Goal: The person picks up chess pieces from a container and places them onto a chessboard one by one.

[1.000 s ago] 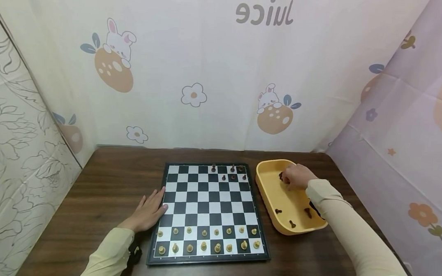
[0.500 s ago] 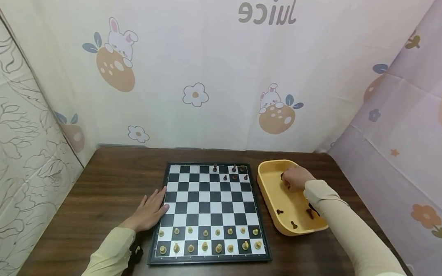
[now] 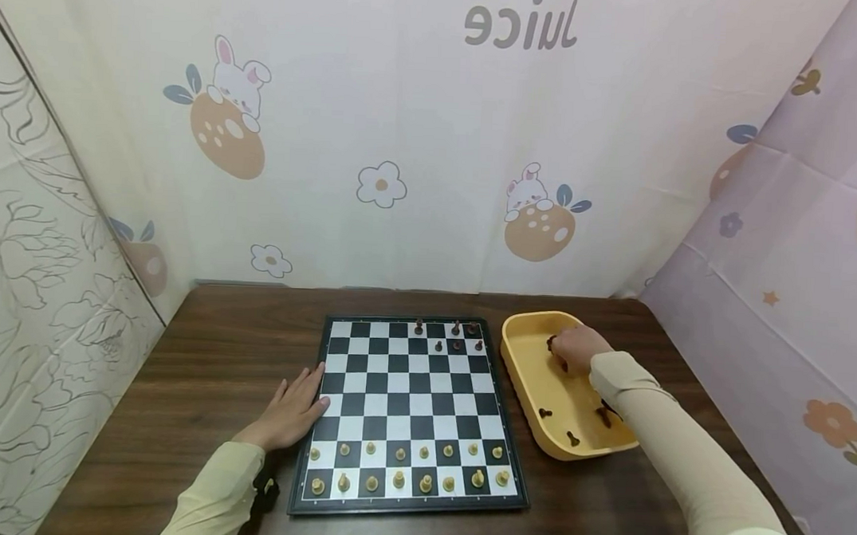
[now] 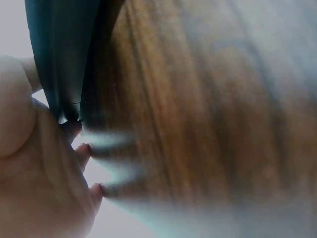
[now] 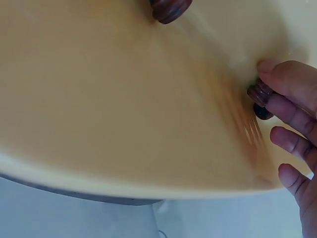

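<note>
dark brown wood tabletop (image 3: 201,369) fills my view, hemmed in by pale curtains printed with rabbits and flowers. my right hand (image 3: 576,350) is down inside the yellow tray (image 3: 531,384), at its far end, with the fingers (image 5: 290,106) curled around a dark chess piece (image 5: 261,99); from the right wrist view i see the fingertips pinching it against the tray's inner wall. another dark piece (image 5: 171,9) lies in the tray just beyond that one in the same view. my left hand (image 3: 291,409) lies flat with straight fingers on the tabletop, fingertips touching the left edge of the chessboard (image 3: 408,410); the left wrist view is blurred, but it shows fingertips against the board's black rim (image 4: 64,64).

going outward, three more dark pieces (image 3: 572,439) lie in the near end of the tray. the tray sits just beside the board's right edge, towards the tabletop's right side. on the board, a small group of dark pieces (image 3: 456,338) stands in the far right corner, spread over the two far rows. the light pieces (image 3: 405,466) fill the two near rows. the board itself lies about the middle of the tabletop, its near edge close to the tabletop's near edge.
</note>
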`<state>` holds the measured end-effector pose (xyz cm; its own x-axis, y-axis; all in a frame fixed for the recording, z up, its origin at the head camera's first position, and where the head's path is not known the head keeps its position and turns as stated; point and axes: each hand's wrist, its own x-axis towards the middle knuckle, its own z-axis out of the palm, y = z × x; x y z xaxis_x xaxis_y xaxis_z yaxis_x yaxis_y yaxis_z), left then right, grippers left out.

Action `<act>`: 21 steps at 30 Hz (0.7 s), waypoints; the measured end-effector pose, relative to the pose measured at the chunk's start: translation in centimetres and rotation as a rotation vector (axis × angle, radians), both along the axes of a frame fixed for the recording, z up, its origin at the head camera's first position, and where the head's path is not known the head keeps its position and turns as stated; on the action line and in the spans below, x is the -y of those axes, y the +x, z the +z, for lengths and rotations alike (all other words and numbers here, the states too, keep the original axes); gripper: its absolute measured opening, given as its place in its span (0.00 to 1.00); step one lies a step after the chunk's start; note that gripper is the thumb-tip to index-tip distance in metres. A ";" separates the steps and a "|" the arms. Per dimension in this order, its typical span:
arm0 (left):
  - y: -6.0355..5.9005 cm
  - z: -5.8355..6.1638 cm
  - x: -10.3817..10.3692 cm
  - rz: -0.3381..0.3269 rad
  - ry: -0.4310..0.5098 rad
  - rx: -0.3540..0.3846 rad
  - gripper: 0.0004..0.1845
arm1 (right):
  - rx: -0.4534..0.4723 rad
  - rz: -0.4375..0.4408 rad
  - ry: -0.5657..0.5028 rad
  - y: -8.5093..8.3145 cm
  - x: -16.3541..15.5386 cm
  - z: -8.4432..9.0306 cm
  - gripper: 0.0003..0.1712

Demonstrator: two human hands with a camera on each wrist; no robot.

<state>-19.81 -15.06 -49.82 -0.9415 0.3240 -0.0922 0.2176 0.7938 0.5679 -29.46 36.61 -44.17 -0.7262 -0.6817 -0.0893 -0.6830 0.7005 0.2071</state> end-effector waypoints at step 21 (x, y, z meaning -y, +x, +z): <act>-0.1 0.0 -0.1 0.003 -0.012 0.016 0.35 | 0.008 -0.046 0.014 -0.6 0.0 0.9 0.32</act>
<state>-19.87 -14.98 -49.84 -0.9409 0.3198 -0.1112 0.2061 0.8015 0.5614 -30.03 36.63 -43.22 -0.7556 -0.6466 -0.1044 -0.6522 0.7280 0.2114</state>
